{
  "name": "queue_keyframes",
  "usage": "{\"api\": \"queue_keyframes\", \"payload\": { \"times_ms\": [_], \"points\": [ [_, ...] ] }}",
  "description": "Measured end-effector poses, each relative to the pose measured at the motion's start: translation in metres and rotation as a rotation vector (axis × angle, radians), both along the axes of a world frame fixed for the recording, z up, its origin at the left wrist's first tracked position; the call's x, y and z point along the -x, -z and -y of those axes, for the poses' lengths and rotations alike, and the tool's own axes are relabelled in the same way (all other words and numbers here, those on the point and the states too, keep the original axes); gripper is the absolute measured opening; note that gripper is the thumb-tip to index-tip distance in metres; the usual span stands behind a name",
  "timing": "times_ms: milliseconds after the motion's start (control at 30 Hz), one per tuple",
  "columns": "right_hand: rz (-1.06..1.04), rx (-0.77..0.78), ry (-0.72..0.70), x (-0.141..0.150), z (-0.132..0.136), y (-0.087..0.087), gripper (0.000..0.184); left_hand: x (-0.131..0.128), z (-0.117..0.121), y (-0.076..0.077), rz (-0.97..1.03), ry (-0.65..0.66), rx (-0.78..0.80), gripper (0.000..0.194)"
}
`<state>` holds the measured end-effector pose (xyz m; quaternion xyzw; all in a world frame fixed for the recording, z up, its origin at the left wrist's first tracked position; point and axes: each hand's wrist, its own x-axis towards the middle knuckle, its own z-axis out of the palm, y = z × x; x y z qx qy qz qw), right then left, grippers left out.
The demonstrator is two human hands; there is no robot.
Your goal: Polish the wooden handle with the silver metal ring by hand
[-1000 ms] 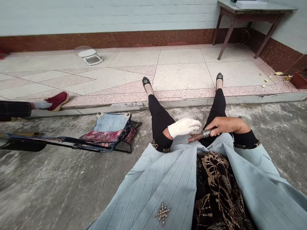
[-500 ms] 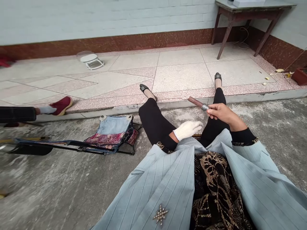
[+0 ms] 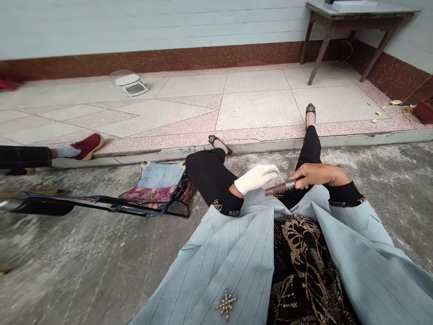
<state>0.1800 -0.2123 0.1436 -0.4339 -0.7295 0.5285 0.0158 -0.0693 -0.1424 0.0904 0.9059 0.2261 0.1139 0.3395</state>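
My right hand (image 3: 318, 174), bare, is closed around the end of a short brown wooden stick (image 3: 278, 188). Silver wire is wound round the stick close to my fingers. Its free end points left and slightly down over my lap. My left hand (image 3: 256, 178) wears a white knitted glove. It hovers just left of the stick, apart from it, with the fingers stretched out to the right and nothing visible in them.
A folding chair (image 3: 158, 176) with patchwork fabric lies to the left, near another person's red shoe (image 3: 87, 146). A raised tiled step (image 3: 253, 108) runs ahead, bearing a small white stool (image 3: 130, 85) and a wooden table (image 3: 358, 16).
The stick has swung down and toward me, its free end now lower. My left hand has shifted slightly left and up, with its fingers straighter. My left leg has bent inward.
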Motion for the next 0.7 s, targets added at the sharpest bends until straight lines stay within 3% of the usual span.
{"api": "queue_keyframes", "payload": {
  "times_ms": [100, 200, 300, 400, 467, 567, 633, 700],
  "points": [
    [-0.274, 0.053, 0.009, -0.005, 0.004, -0.005, 0.040, -0.005, 0.000, 0.018, 0.199, -0.029, 0.366, 0.039],
    [-0.446, -0.041, 0.283, -0.003, 0.000, 0.001, 0.036, -0.012, 0.007, 0.033, 0.239, -0.115, 0.460, 0.046],
    [-0.519, -0.093, 0.560, 0.005, -0.009, 0.013, 0.035, -0.015, 0.010, 0.039, 0.123, -0.143, 0.335, 0.038],
    [-0.496, -0.106, 0.704, 0.011, -0.017, 0.025, 0.039, -0.015, 0.008, 0.042, 0.028, -0.115, 0.091, 0.033],
    [-0.345, -0.190, 0.727, 0.012, -0.021, 0.030, 0.036, -0.015, 0.008, 0.046, -0.037, -0.099, -0.062, 0.034],
    [0.144, -0.439, 0.671, 0.013, -0.024, 0.035, 0.025, -0.016, 0.012, 0.048, -0.181, -0.084, -0.306, 0.037],
    [0.463, -0.540, 0.570, 0.015, -0.022, 0.036, 0.022, -0.016, 0.015, 0.045, -0.253, -0.071, -0.456, 0.039],
    [0.639, -0.509, 0.422, 0.018, -0.019, 0.035, 0.021, -0.014, 0.015, 0.038, -0.272, -0.054, -0.526, 0.038]
  ]
}}
